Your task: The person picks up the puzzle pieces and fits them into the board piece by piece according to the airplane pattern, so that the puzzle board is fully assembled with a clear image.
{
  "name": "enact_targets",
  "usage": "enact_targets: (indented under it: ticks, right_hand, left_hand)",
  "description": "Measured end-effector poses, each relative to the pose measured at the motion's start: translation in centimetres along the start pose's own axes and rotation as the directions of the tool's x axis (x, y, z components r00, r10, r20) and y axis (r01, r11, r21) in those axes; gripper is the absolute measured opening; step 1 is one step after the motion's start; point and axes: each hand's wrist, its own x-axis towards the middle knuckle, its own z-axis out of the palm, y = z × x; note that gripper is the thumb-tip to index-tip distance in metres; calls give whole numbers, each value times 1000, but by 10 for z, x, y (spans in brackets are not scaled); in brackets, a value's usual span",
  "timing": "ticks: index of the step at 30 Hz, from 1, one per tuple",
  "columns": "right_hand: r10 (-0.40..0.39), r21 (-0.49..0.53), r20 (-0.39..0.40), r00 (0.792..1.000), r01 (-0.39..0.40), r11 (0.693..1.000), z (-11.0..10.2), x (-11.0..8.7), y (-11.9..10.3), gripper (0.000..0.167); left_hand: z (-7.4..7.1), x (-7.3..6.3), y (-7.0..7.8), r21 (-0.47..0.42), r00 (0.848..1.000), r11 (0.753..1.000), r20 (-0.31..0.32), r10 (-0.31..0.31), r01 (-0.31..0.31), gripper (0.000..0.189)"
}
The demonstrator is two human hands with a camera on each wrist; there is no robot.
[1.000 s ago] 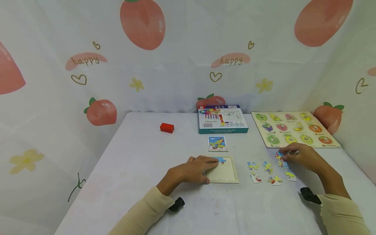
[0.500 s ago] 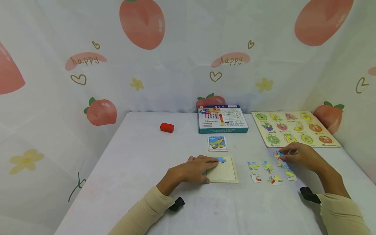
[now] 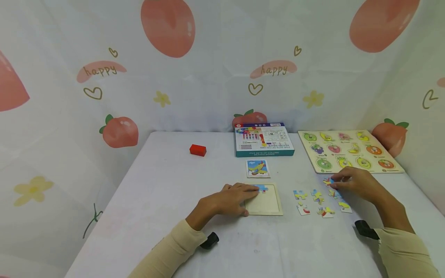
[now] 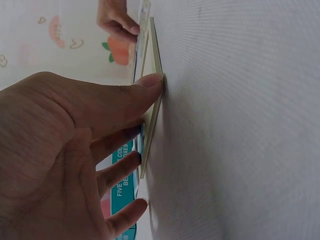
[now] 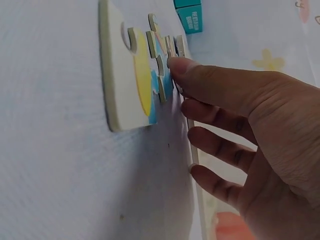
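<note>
Fingertips of my left hand (image 3: 232, 199) rest on the light wooden puzzle tray (image 3: 264, 208), near a blue puzzle piece (image 3: 263, 189) at its top edge. In the left wrist view the thumb (image 4: 150, 81) presses the tray's near rim and the other fingers are extended. My right hand (image 3: 358, 183) pinches a colourful jigsaw piece (image 3: 327, 181) at the top of the loose group, between thumb and index finger. Its remaining fingers (image 5: 220, 145) are loosely bent, and they partly hide that piece. Other loose pieces (image 3: 325, 212) lie between the tray and this hand.
An airplane picture card (image 3: 258, 168) lies behind the tray. Further back stand a teal-edged box (image 3: 264, 141) and a red block (image 3: 197, 150). A fruit peg board (image 3: 351, 152) lies just beyond the right hand. Patterned cloth (image 3: 208, 96) hangs behind the table.
My right fingers have closed in on the top piece, which sits slightly further from the piece below it. The left hand stays in place on the tray.
</note>
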Motion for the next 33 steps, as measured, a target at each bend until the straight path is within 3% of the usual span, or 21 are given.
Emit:
enact_targets:
  ticks: [10, 21, 33]
  right_hand:
    - [6, 9, -1, 1000, -6, 1000, -2, -1, -9, 48]
    - [-161, 6, -21, 987, 161, 987, 13, 6, -47, 35]
    - [-293, -13, 63, 954, 294, 956, 35, 19, -89, 24]
  left_hand:
    - [-1, 0, -1, 14, 1000, 1000, -1, 16, -16, 73]
    - [-1, 0, -1, 9, 1000, 1000, 0, 10, -10, 74]
    - [-2, 0, 0, 4, 1000, 1000, 4, 9, -9, 73]
